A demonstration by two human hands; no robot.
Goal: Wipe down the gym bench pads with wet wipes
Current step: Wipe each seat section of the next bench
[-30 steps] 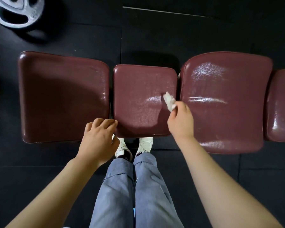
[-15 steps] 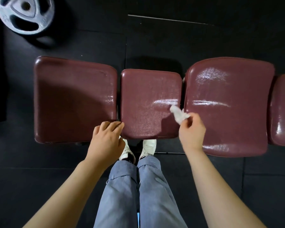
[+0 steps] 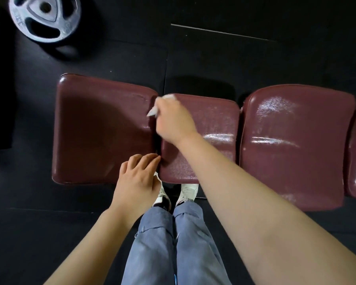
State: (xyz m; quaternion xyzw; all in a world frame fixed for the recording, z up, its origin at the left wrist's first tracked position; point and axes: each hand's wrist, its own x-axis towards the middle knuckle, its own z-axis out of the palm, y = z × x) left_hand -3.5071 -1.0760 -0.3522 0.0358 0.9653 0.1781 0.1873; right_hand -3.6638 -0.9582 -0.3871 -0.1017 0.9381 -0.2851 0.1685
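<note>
Gripping a crumpled white wipe [image 3: 154,111], right hand [image 3: 174,120] fingers curl round it at the middle pad's [image 3: 214,120] far-left corner, beside the gap. Left hand [image 3: 137,179]: fingers loosely bent, together, tips resting on the left pad's [image 3: 101,130] near-right edge. Pads counted: four. Wipes: one. Weight plate [image 3: 44,18]: one, on the floor beyond the left pad.
</note>
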